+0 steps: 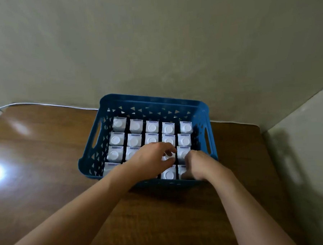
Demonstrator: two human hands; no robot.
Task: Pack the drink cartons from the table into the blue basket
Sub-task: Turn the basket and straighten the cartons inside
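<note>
Blue perforated plastic basket (203, 109) with triangular cutouts and slot handles on both short sides sits on the glossy brown wooden table (46, 147), pushed near the beige wall (152, 38). Small white drink cartons with round caps (134, 126) stand upright inside it in tight rows, five across; four rows visible, the nearest ones partly hidden by the hands. No cartons visible on the table surface itself. Both bare forearms reach in from the bottom of the view, angled inward toward the basket's near-right area. Left hand (149, 158) is palm down over the third row, fingers curled, thumb and fingertips (170, 149) closed around the top of one white carton (167, 157) in that row, fourth column; looks like a pinch grip on the cap end, though the carton body is mostly covered. Right hand (198, 164) is just beside it at the near-right corner, wrist over the basket's front rim, fingers bent down onto the near-row corner carton (181, 171); cannot tell whether it actually clamps that carton or just rests on it, since the fingertips are hidden. The two hands are close but not touching. Thin white cable (43, 104) runs along the table's far edge at left. Bright lamp reflection on the table at far left.
</note>
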